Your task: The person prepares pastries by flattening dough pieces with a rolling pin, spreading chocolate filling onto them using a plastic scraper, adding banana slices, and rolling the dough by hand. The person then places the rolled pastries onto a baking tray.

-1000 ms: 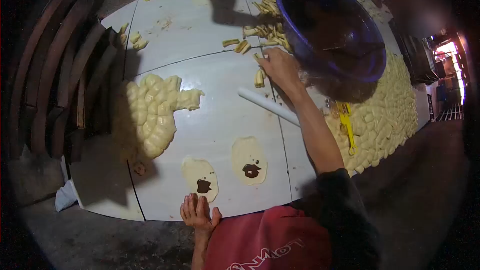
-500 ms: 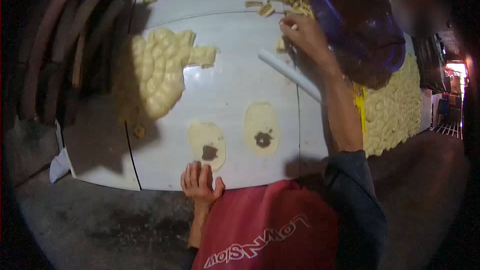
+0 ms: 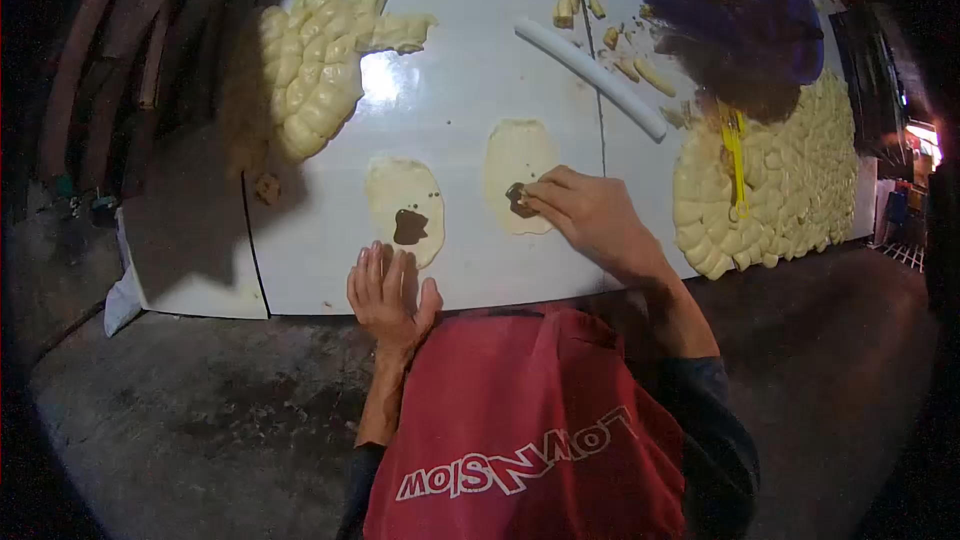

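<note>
Two flat ovals of dough lie near the front edge of the white table. The left dough oval (image 3: 398,183) bears a dark brown patch, and my left hand (image 3: 388,295) rests fingers spread at its lower edge. On the right dough oval (image 3: 519,148), the fingertips of my right hand (image 3: 590,217) are pinched together at the dark patch (image 3: 519,201). What they hold, if anything, is too small to make out. Beyond them a white rod (image 3: 590,75) lies slantwise on the table.
Dough lumps (image 3: 318,70) sit at the left, and many more dough pieces (image 3: 790,185) at the right under a yellow tool (image 3: 737,160). Yellowish strips (image 3: 655,77) lie near a dark purple basin (image 3: 725,10). Dark curved racks (image 3: 110,50) stand at the far left.
My right hand has come back from the strips near the basin to the right dough oval. My left hand stays by the left oval. The view has tilted down toward the front edge.
</note>
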{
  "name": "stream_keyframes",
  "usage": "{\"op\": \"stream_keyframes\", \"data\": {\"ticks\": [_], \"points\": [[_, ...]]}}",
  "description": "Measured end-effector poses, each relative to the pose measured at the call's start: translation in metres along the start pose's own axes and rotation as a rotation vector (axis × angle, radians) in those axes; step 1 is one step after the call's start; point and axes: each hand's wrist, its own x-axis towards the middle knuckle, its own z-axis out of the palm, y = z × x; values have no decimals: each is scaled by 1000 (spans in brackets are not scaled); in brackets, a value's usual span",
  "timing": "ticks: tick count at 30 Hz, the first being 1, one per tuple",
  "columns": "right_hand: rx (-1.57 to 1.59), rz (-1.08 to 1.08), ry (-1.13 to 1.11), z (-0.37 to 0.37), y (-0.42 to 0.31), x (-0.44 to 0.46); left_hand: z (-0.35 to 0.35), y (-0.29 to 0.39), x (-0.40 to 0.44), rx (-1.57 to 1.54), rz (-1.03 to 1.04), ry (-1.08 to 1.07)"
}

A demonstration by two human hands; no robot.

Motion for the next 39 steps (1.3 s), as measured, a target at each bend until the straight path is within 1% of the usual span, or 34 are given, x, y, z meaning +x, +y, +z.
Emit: {"op": "stream_keyframes", "data": {"ticks": [1,2,5,6,9,10,11,13,14,17,18,21,22,23,24,25,26,27,29,30,32,33,35,37,39], "points": [[29,11,32,3,4,-3,0,1,3,-22,2,11],[-9,2,56,7,7,-5,0,4,5,-67,-18,-4],[20,-26,10,11,9,-8,-1,16,18,-73,90,-31],[45,-53,38,15,11,-9,-2,26,26,-131,77,-55],[95,-8,133,8,8,-14,3,47,47,-126,209,-102],[141,15,143,3,9,-18,1,57,58,-163,205,-164],[95,17,90,-3,8,-24,7,61,65,-188,250,-150],[3,21,-12,-13,5,-37,11,66,76,-178,276,-202],[-22,-8,4,-6,7,-42,15,65,81,-215,285,-204],[-82,3,-23,14,12,-43,26,63,92,-296,345,-215],[-54,-22,-15,15,15,-42,29,61,95,-296,380,-218],[55,-34,129,21,18,-37,33,58,102,-284,458,-252],[215,56,105,16,17,-38,35,59,103,-256,472,-268],[291,145,96,12,15,-38,36,59,103,-229,486,-284],[367,235,89,10,14,-37,35,61,103,-272,437,-301],[442,328,84,9,15,-37,34,61,105,-268,393,-253],[616,364,121,16,18,-34,33,62,109,-267,350,-205],[599,367,157,17,22,-33,32,62,113,-265,307,-159],[564,369,222,16,21,-25,29,63,123,-257,186,-164],[475,388,225,13,18,-18,30,62,126,-226,141,-157],[134,189,257,15,27,-13,37,62,131,-175,55,-150],[-37,89,272,15,29,-11,37,60,130,-133,57,-180],[-46,92,233,12,28,-15,33,58,131,-50,63,-247],[-16,102,211,8,30,-19,23,59,132,-102,77,-312],[88,145,194,-1,24,-20,17,57,134,-128,87,-368]]}}
